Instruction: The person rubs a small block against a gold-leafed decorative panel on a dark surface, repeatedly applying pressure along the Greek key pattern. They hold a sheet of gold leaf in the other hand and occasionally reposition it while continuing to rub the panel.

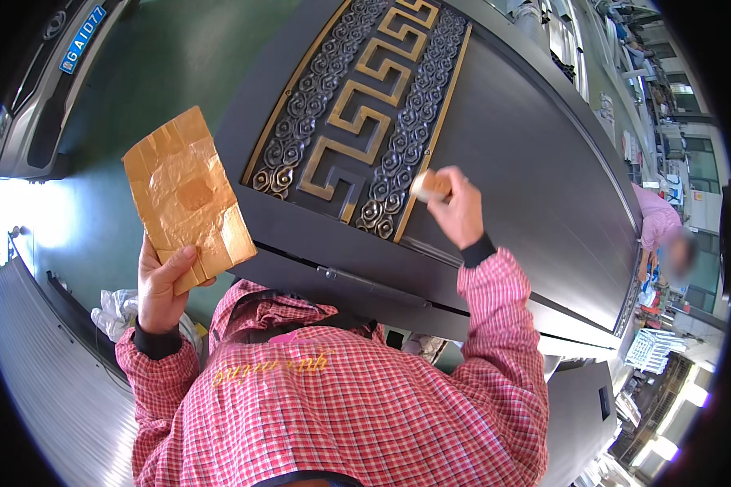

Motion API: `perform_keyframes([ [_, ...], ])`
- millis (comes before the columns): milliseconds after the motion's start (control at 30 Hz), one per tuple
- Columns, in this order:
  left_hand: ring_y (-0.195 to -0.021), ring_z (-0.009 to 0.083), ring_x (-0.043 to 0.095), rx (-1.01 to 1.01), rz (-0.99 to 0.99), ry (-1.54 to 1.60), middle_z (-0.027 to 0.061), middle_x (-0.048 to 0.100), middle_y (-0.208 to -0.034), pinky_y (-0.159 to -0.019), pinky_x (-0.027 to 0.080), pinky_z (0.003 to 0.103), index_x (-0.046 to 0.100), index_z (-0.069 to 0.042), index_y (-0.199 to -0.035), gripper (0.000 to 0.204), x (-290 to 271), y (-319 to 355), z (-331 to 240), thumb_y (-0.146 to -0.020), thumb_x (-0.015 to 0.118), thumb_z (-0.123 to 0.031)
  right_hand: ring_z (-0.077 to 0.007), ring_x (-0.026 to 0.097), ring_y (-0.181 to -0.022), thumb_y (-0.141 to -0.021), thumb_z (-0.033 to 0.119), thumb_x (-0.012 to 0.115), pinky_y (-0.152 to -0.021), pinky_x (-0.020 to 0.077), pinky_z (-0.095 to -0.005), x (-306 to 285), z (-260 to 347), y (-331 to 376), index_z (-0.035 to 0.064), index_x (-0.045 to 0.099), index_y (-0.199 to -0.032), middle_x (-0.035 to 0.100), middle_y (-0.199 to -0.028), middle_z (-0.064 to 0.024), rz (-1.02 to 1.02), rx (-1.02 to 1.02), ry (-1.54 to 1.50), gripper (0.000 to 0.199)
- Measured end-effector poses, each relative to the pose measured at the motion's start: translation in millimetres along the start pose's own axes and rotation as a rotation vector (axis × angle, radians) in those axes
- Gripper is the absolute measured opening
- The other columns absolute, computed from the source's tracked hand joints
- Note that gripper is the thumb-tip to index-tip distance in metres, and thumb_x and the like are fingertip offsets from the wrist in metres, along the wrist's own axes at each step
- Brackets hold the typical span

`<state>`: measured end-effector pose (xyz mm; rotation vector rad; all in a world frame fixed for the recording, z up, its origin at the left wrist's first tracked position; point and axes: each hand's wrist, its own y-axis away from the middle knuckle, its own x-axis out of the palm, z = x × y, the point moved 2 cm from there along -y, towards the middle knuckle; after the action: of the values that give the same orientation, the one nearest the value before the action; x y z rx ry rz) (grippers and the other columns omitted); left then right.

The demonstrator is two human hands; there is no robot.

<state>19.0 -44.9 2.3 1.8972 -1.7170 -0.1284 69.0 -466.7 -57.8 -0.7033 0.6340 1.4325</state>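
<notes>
My left hand [164, 280] grips the lower edge of a creased piece of cardboard [188, 195] coated in gold paint, thumb on its face. A darker damp-looking patch shows near its middle. Between the fingers of my right hand [460, 213] is a small tan and whitish pad [430, 186], blurred, perhaps a sponge. It is over the right gold edging of a dark metal door panel [528, 138]; whether it touches, I cannot tell. Along the panel runs a raised gold key pattern [371, 130], flanked by rows of dark rosettes [280, 150]. Several rosettes at the near end have gold highlights.
A vehicle [36, 105] stands on the green floor at the far left. Ribbed metal sheeting [53, 357] and a white plastic bag [115, 310] lie at the near left. Another person in a pink top [658, 219] bends beyond the panel's right side, near a white rack [656, 349].
</notes>
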Motion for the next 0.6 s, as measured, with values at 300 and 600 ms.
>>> perform_keyframes([
  [300,-0.082,0.0195,0.069,-0.016,0.029,-0.05,0.0105,0.062,-0.111,-0.055,0.058,0.027,0.039,-0.006,-0.13,0.052,8.8,-0.4,2.6,-0.086,0.065,-0.008,-0.0303,0.062,-0.081,-0.069,0.001,0.069,-0.068,0.0503,-0.0367,-4.3,5.8,22.6,0.0072,0.057,-0.094,0.062,-0.087,-0.0102,-0.044,-0.191,0.117,0.028],
  [600,-0.082,0.0202,0.069,-0.04,0.037,-0.023,0.0116,0.061,-0.111,-0.056,0.059,0.028,0.039,-0.006,-0.13,0.051,14.4,4.9,10.5,-0.086,0.064,-0.006,-0.0257,0.061,-0.08,-0.067,0.004,0.07,-0.068,0.05,-0.0352,-15.8,13.1,18.4,0.0111,0.058,-0.091,0.062,-0.084,-0.0045,-0.205,-0.161,0.243,0.028],
])
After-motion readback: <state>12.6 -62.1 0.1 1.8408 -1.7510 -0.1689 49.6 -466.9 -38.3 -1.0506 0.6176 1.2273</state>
